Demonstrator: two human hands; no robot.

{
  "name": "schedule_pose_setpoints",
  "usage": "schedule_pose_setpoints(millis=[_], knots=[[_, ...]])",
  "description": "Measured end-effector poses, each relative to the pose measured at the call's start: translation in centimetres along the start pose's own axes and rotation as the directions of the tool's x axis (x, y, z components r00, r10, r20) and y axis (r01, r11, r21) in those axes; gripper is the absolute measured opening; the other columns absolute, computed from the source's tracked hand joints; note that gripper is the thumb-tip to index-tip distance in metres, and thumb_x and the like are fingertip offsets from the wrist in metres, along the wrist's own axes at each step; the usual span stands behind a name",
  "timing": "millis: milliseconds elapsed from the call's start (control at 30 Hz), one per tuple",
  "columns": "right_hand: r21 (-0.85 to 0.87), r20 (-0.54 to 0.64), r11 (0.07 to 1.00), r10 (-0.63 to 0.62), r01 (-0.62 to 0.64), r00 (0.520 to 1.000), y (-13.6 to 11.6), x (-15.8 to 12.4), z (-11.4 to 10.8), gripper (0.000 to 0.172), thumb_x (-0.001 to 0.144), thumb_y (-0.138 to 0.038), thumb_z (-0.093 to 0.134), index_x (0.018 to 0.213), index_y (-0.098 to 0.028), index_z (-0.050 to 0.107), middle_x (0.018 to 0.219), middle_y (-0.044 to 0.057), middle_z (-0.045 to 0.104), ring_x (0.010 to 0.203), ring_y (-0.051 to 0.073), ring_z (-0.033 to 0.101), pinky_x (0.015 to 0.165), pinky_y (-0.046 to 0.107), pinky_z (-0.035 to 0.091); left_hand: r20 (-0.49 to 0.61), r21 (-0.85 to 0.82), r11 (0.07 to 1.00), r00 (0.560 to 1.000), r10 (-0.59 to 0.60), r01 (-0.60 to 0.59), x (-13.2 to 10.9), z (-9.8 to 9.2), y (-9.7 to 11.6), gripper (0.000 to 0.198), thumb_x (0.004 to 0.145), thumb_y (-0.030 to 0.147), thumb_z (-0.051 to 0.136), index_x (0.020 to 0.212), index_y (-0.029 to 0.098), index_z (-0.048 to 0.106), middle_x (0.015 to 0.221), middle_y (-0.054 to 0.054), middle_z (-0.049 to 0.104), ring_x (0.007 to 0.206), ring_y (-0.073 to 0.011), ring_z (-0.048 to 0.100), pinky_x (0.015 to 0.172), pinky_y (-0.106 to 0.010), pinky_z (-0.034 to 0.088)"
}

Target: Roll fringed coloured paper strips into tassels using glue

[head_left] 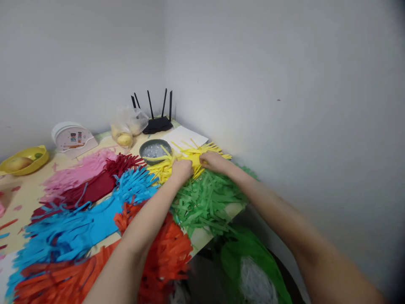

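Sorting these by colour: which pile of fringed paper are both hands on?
The yellow fringed paper, farthest back beside the grey bowl; left hand and right hand both rest on it.

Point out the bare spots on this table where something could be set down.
Bare tabletop shows at the left, between the yellow bowl and the pink fringe. A small patch lies between the white stand and the bagged fruit. Everywhere from the blue fringe to the green fringe is crowded, as is the yellow fringe under both hands.
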State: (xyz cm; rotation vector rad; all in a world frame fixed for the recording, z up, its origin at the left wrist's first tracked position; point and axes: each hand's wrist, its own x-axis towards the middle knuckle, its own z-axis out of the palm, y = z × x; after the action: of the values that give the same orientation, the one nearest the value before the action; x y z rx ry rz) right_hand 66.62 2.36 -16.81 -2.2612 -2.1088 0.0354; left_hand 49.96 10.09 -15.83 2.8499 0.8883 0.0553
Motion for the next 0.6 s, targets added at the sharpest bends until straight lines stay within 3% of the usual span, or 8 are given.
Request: schedule_pose_setpoints(millis=[167,300,433,600], knots=[[0.038,-0.030,0.999,0.009,-0.008,0.999,-0.1,-0.7,-0.3,0.016,0.081,-0.017,0.060,0.093,-0.014,0.070,0.098,0.012,0.072,0.098,0.026,0.060,0.084,0.032,0.042,-0.012,-0.025,0.999,0.999,-0.037,0.037,0.4,0.4,-0.4,0.027,0.091,0.030,0.052,0.104,0.016,0.072,0.102,-0.014,0.073,0.100,-0.0241,0.067,0.086,-0.033,0.047],[0.082,-0.114,0.996,0.040,-0.030,0.993,-1.1,-2.1,-1.6,0.033,0.082,-0.014,0.054,0.112,-0.014,0.066,0.117,0.013,0.067,0.113,0.027,0.057,0.098,0.037,0.040,-0.058,-0.034,0.997,0.996,-0.072,0.070,0.2,-0.3,-0.6,0.026,0.091,0.032,0.053,0.102,0.018,0.072,0.097,-0.012,0.074,0.095,-0.0240,0.067,0.082,-0.033,0.046],[0.127,-0.147,0.991,0.054,-0.035,0.988,-4.2,-3.0,-1.2,0.043,0.086,-0.008,0.041,0.124,-0.014,0.059,0.122,0.011,0.067,0.113,0.022,0.060,0.098,0.031,0.042,-0.183,-0.005,0.998,0.981,-0.059,0.059,-0.4,-2.2,0.0,0.031,0.096,0.029,0.042,0.101,0.016,0.070,0.101,-0.014,0.072,0.103,-0.0264,0.061,0.090,-0.040,0.040],[0.117,-0.116,0.993,0.019,-0.005,0.993,-7.7,-1.3,1.8,0.033,0.090,-0.006,0.043,0.117,-0.009,0.061,0.112,0.017,0.068,0.105,0.024,0.062,0.093,0.034,0.047,-0.309,0.052,0.998,0.950,0.053,-0.039,-1.5,-5.6,0.2,0.032,0.098,0.026,0.037,0.104,0.017,0.067,0.111,-0.015,0.068,0.113,-0.0279,0.051,0.097,-0.044,0.032]])
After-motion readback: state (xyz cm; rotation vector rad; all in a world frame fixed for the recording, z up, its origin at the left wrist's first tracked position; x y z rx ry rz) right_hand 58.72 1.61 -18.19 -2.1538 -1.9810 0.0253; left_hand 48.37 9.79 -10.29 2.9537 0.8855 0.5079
